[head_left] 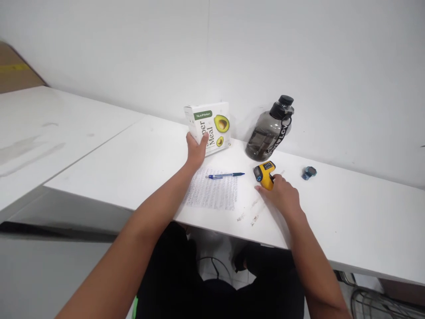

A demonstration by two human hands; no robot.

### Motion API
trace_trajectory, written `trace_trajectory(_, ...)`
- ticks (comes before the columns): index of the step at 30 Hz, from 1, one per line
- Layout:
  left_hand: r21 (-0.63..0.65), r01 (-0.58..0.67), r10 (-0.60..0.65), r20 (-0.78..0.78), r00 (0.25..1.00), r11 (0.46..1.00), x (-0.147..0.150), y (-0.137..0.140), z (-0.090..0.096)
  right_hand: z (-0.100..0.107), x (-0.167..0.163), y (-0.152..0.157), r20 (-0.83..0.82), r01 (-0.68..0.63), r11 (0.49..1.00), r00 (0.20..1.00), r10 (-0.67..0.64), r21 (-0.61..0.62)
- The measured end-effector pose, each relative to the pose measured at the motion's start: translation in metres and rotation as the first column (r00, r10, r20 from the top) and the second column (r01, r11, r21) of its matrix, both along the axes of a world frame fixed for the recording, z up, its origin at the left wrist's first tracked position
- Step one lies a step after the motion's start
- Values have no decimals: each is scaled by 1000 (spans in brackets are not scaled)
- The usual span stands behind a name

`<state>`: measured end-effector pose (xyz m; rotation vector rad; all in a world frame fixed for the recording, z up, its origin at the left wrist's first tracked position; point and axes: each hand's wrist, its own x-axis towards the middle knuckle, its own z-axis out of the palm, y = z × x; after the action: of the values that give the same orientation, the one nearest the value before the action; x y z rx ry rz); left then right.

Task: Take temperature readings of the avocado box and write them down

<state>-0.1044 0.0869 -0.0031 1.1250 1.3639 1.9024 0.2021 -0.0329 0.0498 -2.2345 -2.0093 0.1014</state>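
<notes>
My left hand (197,149) is closed on the lower left side of a white meal box (212,124) with green lettering and avocado pictures. The box stands upright close to the wall, leaning slightly. In my right hand (282,191) is the handle of a yellow and black infrared thermometer (265,173), low over the table or resting on it; I cannot tell which. A blue pen (226,175) lies across a handwritten sheet of paper (212,195) between my arms. Behind the thermometer, a dark translucent water bottle (265,133) with a black cap stands near the wall.
A small blue device (309,172), perhaps a watch, lies right of my right hand. The white table (352,212) meets a white wall (149,57) at the back. A brown cardboard piece (16,73) is at the far left. Cables (375,303) lie below the table at right.
</notes>
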Motion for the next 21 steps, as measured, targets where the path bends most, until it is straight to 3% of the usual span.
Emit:
trace_trajectory(2, -8, 6, -6, 17, 1000, 1000, 0, -1, 2, 3, 0, 2, -68, 35, 994, 997, -42, -103)
trace_trajectory(4, -4, 28, -28, 17, 999, 1000, 1, -3, 4, 4, -1, 4, -138, 36, 991, 989, -54, -130)
trace_trajectory(8, 15, 29, -28, -29, 999, 999, 5, -8, 9, 0, -5, 5, -263, 23, 997, 964, -42, -73)
trace_trajectory(13, 29, -11, 13, -59, 998, 1000, 7, -15, 15, -5, -14, 0, -471, -53, 998, 880, 63, 33)
trace_trajectory(16, 26, -23, 23, -32, 999, 999, 7, -19, 19, -6, -20, -5, -576, -110, 983, 798, 177, 149)
trace_trajectory(21, 83, 55, -53, -31, 998, 995, 11, -27, 27, -4, -25, -12, -713, -228, 912, 570, 408, 340)
